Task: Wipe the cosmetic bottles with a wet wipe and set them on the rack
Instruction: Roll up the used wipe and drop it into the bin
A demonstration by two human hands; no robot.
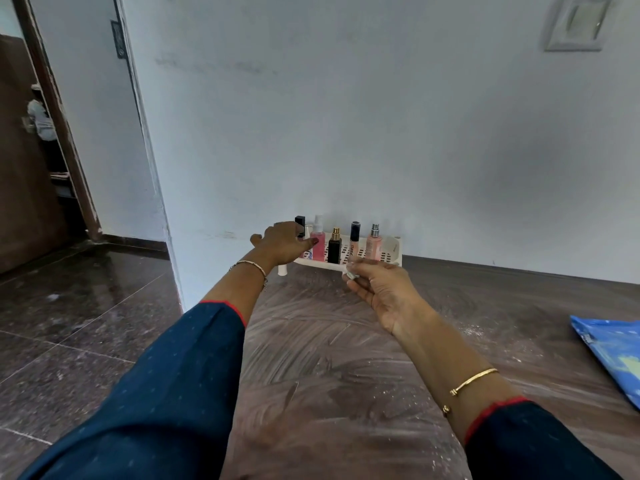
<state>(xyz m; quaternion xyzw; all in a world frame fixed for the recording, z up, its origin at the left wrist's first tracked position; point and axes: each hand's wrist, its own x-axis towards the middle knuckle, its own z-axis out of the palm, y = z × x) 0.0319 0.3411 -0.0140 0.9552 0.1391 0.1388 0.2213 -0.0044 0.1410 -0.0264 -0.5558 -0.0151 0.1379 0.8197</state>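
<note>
Floor of dark brown wood-look boards (329, 358) carries a cream perforated plastic rack (389, 254) against the wall, w/ five upright cosmetic bottles (335, 249) on it; blue wet-wipe packet (613, 348) lies well apart at right. Left hand (282, 245) reaches to rack's left end, fingers curled by the black-capped and pink bottles, grip can't tell. Right hand (379, 289), just in front of rack, pinches a small crumpled white wet wipe (349, 273).

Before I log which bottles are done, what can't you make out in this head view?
- Black-capped bottle: mostly hidden behind the left hand; grip unclear.
- Wet wipe: bunched in the right hand, mostly covered.
- Bottle labels on the rack: too small.
- Blue packet: cut off by the right edge.
</note>
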